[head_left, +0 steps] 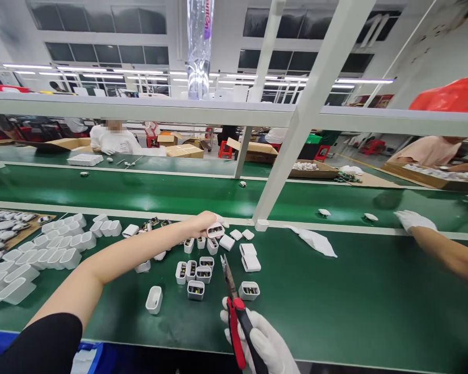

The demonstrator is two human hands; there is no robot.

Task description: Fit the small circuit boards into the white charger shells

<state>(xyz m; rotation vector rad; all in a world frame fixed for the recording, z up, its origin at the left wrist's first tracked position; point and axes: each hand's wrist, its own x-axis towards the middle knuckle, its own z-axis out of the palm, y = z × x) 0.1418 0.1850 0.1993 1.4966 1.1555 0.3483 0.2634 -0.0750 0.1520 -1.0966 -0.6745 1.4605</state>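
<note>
My left hand [205, 223] reaches far across the bench, its fingers closed around a small white plastic housing [215, 230] with dark parts inside. In my right hand [271, 343], gloved in white, are long-nose pliers [234, 306] with red and black handles. Their jaws point up and away from me, apart from any housing. Between my hands stand several open white housings [195, 291] with circuit boards inside. Just right of the pliers is another filled housing [249, 291]. An unfilled housing [154, 299] sits nearer me on the left.
Rows of white housings [42, 254] and a board of loose parts [8, 234] cover the left. A green conveyor belt [171, 195] carries spaced white pieces. A co-worker's gloved hand [415, 221] touches the belt edge at right. A slanted white post [296, 119] rises ahead.
</note>
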